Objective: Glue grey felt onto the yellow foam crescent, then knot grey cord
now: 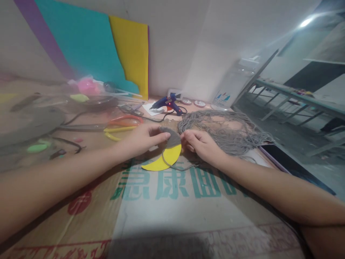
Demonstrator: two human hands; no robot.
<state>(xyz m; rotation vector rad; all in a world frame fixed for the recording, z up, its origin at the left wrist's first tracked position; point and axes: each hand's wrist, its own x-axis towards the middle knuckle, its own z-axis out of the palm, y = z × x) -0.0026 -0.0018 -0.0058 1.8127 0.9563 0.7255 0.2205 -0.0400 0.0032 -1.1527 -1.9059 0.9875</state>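
Note:
A yellow crescent (pixel 167 158) lies over the printed cardboard, its upper part wrapped in grey yarn (pixel 172 138). My left hand (pixel 147 140) pinches the wrapped end between thumb and fingers. At the crescent's right edge, my right hand (pixel 198 142) is closed, with thumb and fingertips together on what looks like the yarn; the strand in the fingers is mostly hidden. A loose length of yarn loops across the yellow part and runs right beneath my right hand. Behind that hand spreads a tangled heap of grey yarn (pixel 231 131).
A blue glue gun (pixel 169 103) with a lit red light stands at the back. Scissors with orange and yellow handles (pixel 121 127) lie left of my left hand. A phone (pixel 293 167) rests at the right edge. Teal and yellow sheets (pixel 132 54) lean against the wall.

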